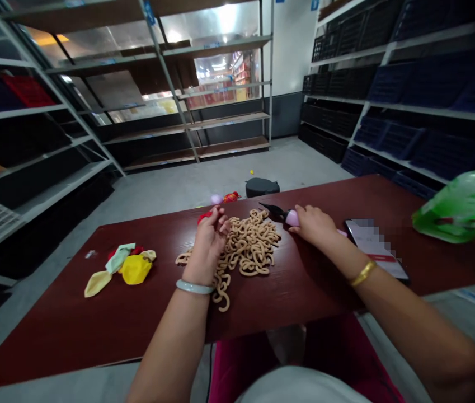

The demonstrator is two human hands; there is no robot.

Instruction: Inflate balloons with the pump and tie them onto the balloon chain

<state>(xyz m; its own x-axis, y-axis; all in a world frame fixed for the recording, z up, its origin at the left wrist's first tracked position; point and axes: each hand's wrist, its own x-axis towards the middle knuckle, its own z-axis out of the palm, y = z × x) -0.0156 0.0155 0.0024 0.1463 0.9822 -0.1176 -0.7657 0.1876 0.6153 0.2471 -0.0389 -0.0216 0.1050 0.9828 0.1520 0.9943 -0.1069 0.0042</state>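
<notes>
A heap of tan S-shaped hooks (248, 245) lies in the middle of the dark red table (94, 324). My left hand (208, 242) rests at the heap's left edge with fingers curled, and something red shows just behind its fingertips. Right of the heap, my right hand (315, 225) is closed over a pink-handled tool with a black tip (281, 213), which lies on the table. I wear a pale bangle on the left wrist and a gold one on the right.
Deflated balloons, yellow, green and red (125, 267), lie at the table's left. A phone (375, 246) sits by my right forearm, a green plastic bag (464, 206) at far right. Shelving racks line both sides; a dark stool (262, 186) stands beyond the table.
</notes>
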